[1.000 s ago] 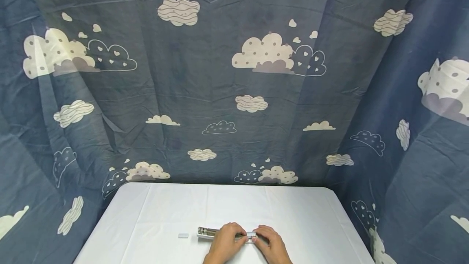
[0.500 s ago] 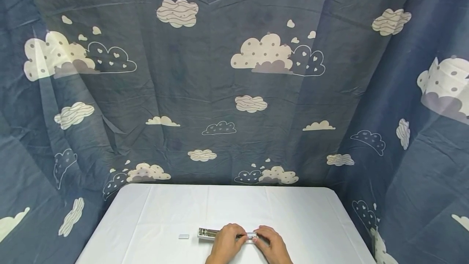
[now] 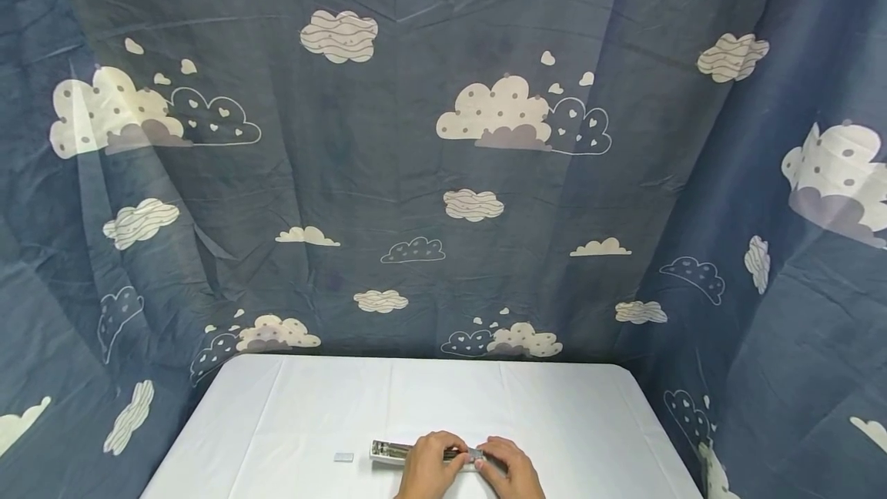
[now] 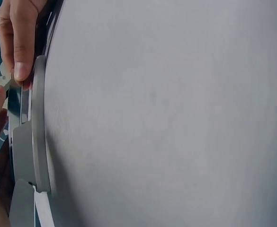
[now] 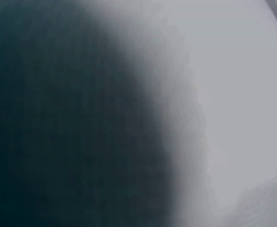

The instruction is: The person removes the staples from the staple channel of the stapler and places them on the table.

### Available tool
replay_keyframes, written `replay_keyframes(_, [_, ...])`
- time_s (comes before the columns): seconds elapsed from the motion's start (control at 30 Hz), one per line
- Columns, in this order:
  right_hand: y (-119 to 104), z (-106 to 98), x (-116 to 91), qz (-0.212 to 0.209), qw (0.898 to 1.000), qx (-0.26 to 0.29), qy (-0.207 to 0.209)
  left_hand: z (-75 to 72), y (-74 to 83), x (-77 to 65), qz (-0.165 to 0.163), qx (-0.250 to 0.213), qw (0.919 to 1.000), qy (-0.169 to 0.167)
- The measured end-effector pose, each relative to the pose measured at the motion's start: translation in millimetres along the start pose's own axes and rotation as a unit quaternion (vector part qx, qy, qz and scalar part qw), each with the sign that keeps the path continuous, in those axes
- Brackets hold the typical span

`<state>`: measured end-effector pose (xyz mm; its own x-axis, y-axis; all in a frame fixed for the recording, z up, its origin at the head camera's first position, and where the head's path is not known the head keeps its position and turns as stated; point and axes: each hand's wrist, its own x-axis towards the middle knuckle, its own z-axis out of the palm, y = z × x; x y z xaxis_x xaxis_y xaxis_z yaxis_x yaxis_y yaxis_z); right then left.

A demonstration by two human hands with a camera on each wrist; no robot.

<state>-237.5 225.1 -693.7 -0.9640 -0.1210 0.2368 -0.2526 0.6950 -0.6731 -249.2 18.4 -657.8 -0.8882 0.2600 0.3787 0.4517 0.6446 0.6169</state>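
An opened stapler (image 3: 389,450) lies lengthwise on the white table, its metal channel showing left of my hands. My left hand (image 3: 431,468) holds it around the middle, thumb and forefinger meeting near the channel. Facing it, my right hand (image 3: 511,470) pinches with thumb and fingers at a small grey staple strip (image 3: 475,454) over the right part. In the left wrist view, the right fingers (image 4: 22,52) reach down to the channel above the stapler's grey base (image 4: 40,132). Much of the stapler's middle is hidden by my left hand.
Another small grey staple strip (image 3: 343,457) lies on the table (image 3: 319,399) left of the stapler. Dark blue cloud-print cloth (image 3: 388,160) hangs behind and at both sides. A blurred dark shape (image 5: 72,118) fills much of the right wrist view.
The grey strip between my fingertips is now tilted, where it lay level along the stapler before. Both hands stay close together at the stapler; the head view has tipped slightly up.
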Motion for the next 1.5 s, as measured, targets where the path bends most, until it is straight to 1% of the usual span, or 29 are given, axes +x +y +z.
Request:
replay_keyframes(0.2, [1.6,3.1,-0.2,-0.006,1.000,0.003,0.013,5.8,3.3,-0.9,-0.018,-0.009,0.9998,0.004])
replay_keyframes(0.33, [1.0,4.9,-1.5,-0.012,1.000,-0.002,0.012,8.0,4.1,-1.6,-0.021,-0.013,0.9997,0.004])
replay_keyframes(0.63, [-2.6,1.5,0.5,-0.001,1.000,0.000,0.013,5.7,5.8,-0.1,-0.029,-0.025,0.9992,0.009])
replay_keyframes(0.9, [-3.3,1.3,-0.1,-0.006,1.000,-0.015,0.012,4.8,3.1,-0.1,-0.026,-0.037,0.9990,0.004])
replay_keyframes(1.1, [-0.9,0.7,2.0,-0.006,1.000,-0.013,0.018,1.5,2.7,2.4,-0.021,-0.044,0.9988,0.002])
replay_keyframes(1.17, [-0.2,-0.1,3.0,-0.008,1.000,-0.014,0.014,0.4,3.0,2.9,-0.018,-0.045,0.9988,0.002])
replay_keyframes(1.4, [-2.7,-4.6,1.2,0.024,0.999,0.006,-0.021,0.8,1.6,1.5,-0.021,-0.071,0.9972,-0.006])
replay_keyframes(1.5, [-4.0,-4.3,1.7,0.021,0.999,0.013,-0.029,-0.8,-1.4,1.7,-0.014,-0.076,0.9970,-0.004])
